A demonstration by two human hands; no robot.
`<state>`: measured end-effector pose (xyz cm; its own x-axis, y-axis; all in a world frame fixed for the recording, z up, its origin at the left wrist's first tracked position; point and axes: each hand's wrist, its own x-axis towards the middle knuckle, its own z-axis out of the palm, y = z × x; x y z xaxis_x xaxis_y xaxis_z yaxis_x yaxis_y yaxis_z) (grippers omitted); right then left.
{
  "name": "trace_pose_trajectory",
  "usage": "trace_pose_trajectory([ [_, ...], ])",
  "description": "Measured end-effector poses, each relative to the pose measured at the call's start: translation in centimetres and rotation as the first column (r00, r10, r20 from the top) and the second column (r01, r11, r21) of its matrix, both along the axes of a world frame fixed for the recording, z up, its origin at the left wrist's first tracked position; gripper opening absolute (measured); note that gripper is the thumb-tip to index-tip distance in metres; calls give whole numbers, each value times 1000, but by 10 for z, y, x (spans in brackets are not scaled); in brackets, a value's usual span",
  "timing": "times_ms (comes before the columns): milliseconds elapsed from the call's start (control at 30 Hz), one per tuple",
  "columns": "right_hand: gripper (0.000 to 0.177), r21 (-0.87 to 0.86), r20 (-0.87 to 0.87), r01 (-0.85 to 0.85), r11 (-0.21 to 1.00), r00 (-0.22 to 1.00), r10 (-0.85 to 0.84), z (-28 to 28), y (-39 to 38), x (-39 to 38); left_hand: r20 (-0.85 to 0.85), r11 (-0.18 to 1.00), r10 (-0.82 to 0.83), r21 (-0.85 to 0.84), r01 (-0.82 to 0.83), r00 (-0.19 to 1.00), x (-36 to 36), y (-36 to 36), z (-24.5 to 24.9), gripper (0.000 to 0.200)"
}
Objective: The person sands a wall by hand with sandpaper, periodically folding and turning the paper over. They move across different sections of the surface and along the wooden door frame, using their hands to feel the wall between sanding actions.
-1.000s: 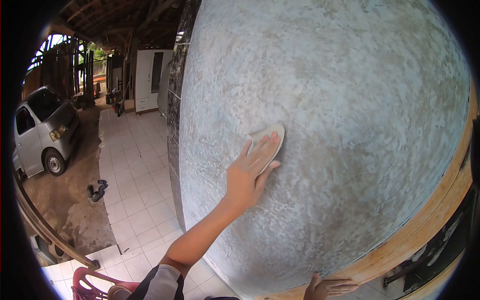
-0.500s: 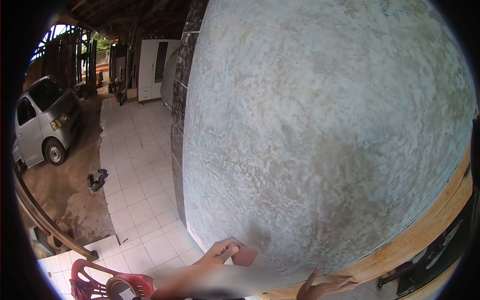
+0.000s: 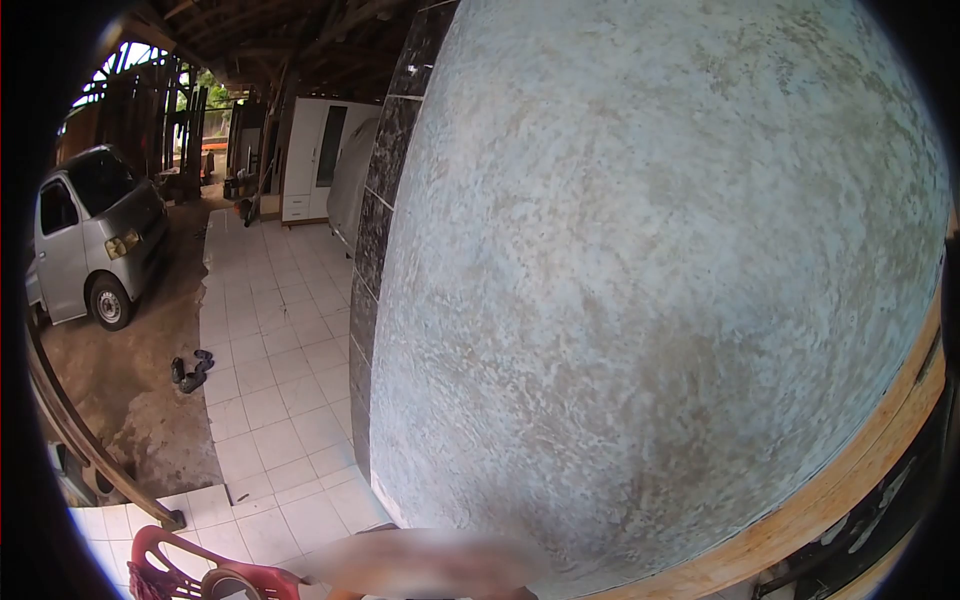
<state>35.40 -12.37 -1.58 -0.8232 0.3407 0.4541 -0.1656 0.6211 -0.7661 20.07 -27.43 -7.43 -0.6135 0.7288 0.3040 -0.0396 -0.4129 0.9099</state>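
Observation:
A large wall (image 3: 640,300) with a mottled pale blue and grey-brown surface fills the middle and right. Low in the view, a smeared skin-toned shape (image 3: 430,563) lies in front of the wall's lower left corner. It may be part of my left arm or hand; no fingers can be made out, and anything held there is hidden. My right hand does not show. Along the wall's lower right edge runs a light wooden frame (image 3: 800,520).
A red plastic chair (image 3: 165,550) with a round object on it stands at lower left. White floor tiles (image 3: 265,370) run beside a dark tiled pillar (image 3: 375,240). Farther off are a silver van (image 3: 85,240), dark shoes (image 3: 190,372) and a white cabinet (image 3: 305,155).
The reddish-brown sheet in my left hand against the wall has dropped from sight. My right hand has left the wooden frame and the view. The camera has tilted slightly.

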Motion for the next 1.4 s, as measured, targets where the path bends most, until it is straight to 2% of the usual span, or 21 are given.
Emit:
trace_pose_trajectory([
  [33, 12, 30, -126, 43, 999, 991, -39, 8, -3, -7, -6, 1000, -2, 7, 2, 1000, 0, -4, 0, 13],
  [100, 18, 26, -97, -12, 1000, 995, 14, 0, -1, -10, -32, 998, 57, -16, -58, 998, -1, -9, -5, 13],
  [200, 28, -279, 9, -190, 941, 980, 200, 0, -7, -20, 35, 996, 91, 19, -91, 995, -7, -2, -32, 13],
  [233, 28, -274, 5, -187, 943, 981, 195, 1, -11, -25, 86, 994, 104, 26, -107, 991, -10, 2, -38, 13],
  [267, 29, -292, 1, -113, 950, 993, 119, 1, -16, -31, 53, 981, 81, -181, -70, 995, -13, 4, -37, 26],
  [433, 20, -263, -105, -29, 964, 995, 1, -9, 9, -62, 70, 988, 132, -88, -125, 989, -46, 46, 4, 9],
  [500, 19, -280, -132, -30, 960, 991, -7, -10, 26, -72, -281, 987, 150, 90, -130, 948, -70, 64, 31, 14],
  [533, 19, -303, -153, -31, 952, 988, -16, -10, 36, -76, -283, 997, -46, -74, 26, 958, -92, 70, 5, 25],
  [567, 18, -330, -172, -29, 944, 985, -29, -9, 44, -79, -285, 997, -52, -70, 34, 957, -101, 81, 7, 25],
  [600, 20, -99, -245, 24, 995, 968, -47, 6, 56, -89, -242, 1000, 18, -16, -23, 970, -109, 92, 12, 17],
  [633, 20, -93, -247, 33, 995, 968, -55, 19, 66, -97, -192, 996, 87, 37, -82, 978, -118, 102, 17, 12],
  [733, 30, 337, -486, 243, 910, 872, -54, 35, 91, -120, -248, 998, 64, 2, -65, 967, -147, 115, 25, 10],
  [867, 27, 370, -458, 373, 851, 870, -182, 53, 93, -143, -405, 997, 68, -15, -82, 912, -180, 115, 24, 8],
  [967, 22, 472, -474, 396, 787, 867, -152, 73, 93, -150, -212, 992, 122, 65, -111, 970, -199, 124, 19, 8],
  [1033, 21, 484, -482, 407, 775, 863, -152, 80, 93, -154, -240, 988, 148, 70, -135, 960, -218, 128, 28, 9],
  [1200, 20, 464, -520, 482, 743, 827, -212, 72, 100, -173, -480, 971, 239, 103, -216, 844, -284, 144, 54, 8],
  [1267, 28, 590, -521, 517, 620, 831, -197, 97, 88, -179, -582, 966, 258, 160, -203, 771, -326, 160, 65, 7],
  [1300, 28, 581, -517, 534, 614, 825, -228, 84, 87, -170, -645, 957, 286, 225, -181, 709, -340, 164, 93, 6],
  [1333, 35, 248, -404, 490, 836, 836, -371, 60, 94, -158, -703, 944, 320, 295, -150, 635, -358, 171, 131, 5],
  [1367, 42, -149, -256, 425, 893, 855, -450, 45, 93, -152, -721, 913, 387, 389, -126, 574, -375, 178, 166, 6],
  [1400, 42, -156, -263, 448, 880, 840, -475, 80, 80, -170, -724, 871, 457, 483, -93, 516, -391, 187, 201, 7],
])
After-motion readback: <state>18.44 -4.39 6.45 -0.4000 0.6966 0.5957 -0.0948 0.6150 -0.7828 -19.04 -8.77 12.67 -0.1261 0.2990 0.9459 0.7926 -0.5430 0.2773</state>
